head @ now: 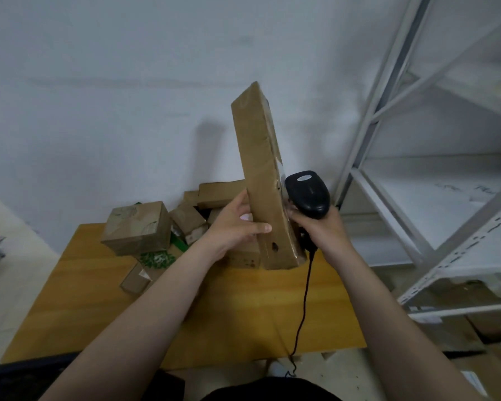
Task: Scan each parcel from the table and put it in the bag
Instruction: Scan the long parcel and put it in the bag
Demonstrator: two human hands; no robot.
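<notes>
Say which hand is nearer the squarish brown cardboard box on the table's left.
Left. The left hand, gripping the long brown parcel, is just right of that box; the right hand holds the black scanner farther right.

Wall (99, 82): plain, pale grey-white, straight ahead of me; faint scuffs, one soft shadow cast on it.
Surface (243, 319): yellow-orange wooden top, below me, its far edge set against that wall.
Shelving rack (417, 183): white metal, to my right; slotted uprights, a diagonal brace, pale shelf boards.
Floor (21, 227): light beige, seen at my left past the surface edge.
Cardboard boxes (446, 337): brown, low down under the rack's bottom shelf.
Light: even and soft, no hard glare.
</notes>
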